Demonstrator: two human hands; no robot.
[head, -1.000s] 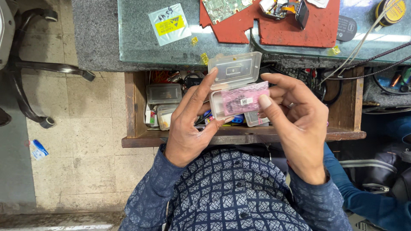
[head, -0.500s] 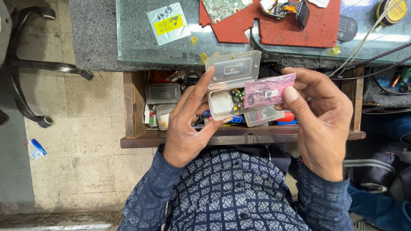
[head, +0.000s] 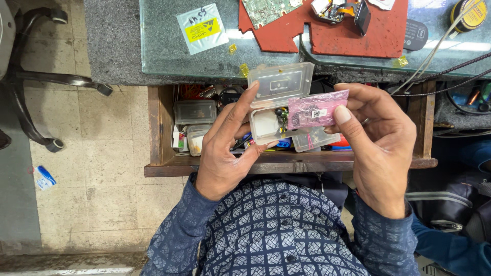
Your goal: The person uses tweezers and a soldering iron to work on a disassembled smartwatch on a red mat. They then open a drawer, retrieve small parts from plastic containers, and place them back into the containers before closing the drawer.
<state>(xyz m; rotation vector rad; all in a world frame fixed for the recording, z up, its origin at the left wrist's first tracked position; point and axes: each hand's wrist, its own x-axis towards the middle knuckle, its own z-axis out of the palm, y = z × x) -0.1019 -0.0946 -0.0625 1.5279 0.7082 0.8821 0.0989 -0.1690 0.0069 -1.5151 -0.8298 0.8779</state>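
1 clear plastic box [head: 279, 105], lid open, is gripped by the left hand [head: 225, 148] above the open drawer [head: 158, 138]; small parts lie inside. 1 pink bag [head: 317, 110] is pinched in the right hand [head: 381, 143]. 2 closed clear boxes [head: 194, 112] sit in the drawer.

Above the open drawer [head: 163, 128], the left hand [head: 225, 148] holds a clear box [head: 276, 102]; the right hand [head: 381, 138] pinches a pink bag [head: 314, 110].
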